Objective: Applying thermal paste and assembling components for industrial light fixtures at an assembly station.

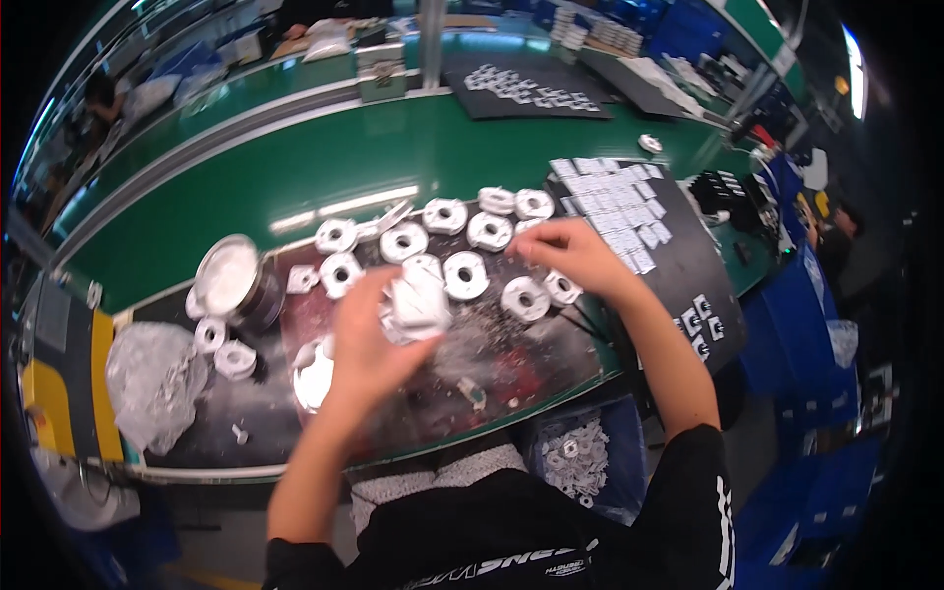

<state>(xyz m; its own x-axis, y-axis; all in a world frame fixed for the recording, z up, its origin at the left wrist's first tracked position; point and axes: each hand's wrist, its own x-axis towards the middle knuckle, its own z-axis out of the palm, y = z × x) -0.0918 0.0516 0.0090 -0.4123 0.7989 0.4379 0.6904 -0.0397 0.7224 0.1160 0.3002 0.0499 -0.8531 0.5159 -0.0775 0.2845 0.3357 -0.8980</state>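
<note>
A green desk (295,167) curves across the upper half of the frame, with a dark work mat (511,364) lying on its near edge at the centre. To the right, a black tray (688,265) carries rows of small pale square pieces (615,206). At the lower left of the mat sits a crumpled clear plastic bag (152,379), and just above it a round metal tin (228,277) with a pale inside. A blue bin (619,442) of small white parts stands below the desk edge, lower centre-right.

White ring-shaped parts (465,274) lie in a loose arc across the middle of the mat. The left hand (369,344), in the centre of the frame, is closed around one white part (418,305), which shows blurred above its fingers. The right hand (570,256), right of centre, has its fingers pinched narrow, the tips touching a white ring (562,288) at the right end of the arc; whether it grips it I cannot tell.
</note>
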